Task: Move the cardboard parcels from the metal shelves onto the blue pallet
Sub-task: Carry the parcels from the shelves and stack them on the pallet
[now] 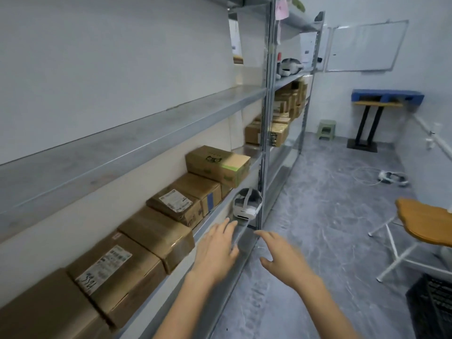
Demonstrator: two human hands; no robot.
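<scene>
Both hands are out in front of me, bare and holding nothing, fingers straight and spread. My left hand (216, 248) hovers over the front lip of the lower board of the metal shelves (122, 143), just short of the white headset (247, 204) that sits at that lip. My right hand (281, 255) hangs off the shelf over the floor, on the near right of the headset. The cardboard parcels (156, 238) lie in a row on the same board as the headset, nearer to me than it and set back toward the wall, so they are to the left of both hands, and the left hand is clearly the closer one. The plain parcel nearest that hand seems to have its long axis running front to back across the board, though the wide lens makes me unsure. I judge the next reach has to swing left, not forward. I count six parcels plainly on my side of the headset, one of them the green-printed box (217, 165), which is stacked on another, with perhaps a seventh half hidden beneath it. Beyond the headset more are packed too tightly to count. One blue pallet (387, 95) sits well beyond the headset and to its right, raised on a small stand at the far wall, with nothing on it that I can see.
</scene>
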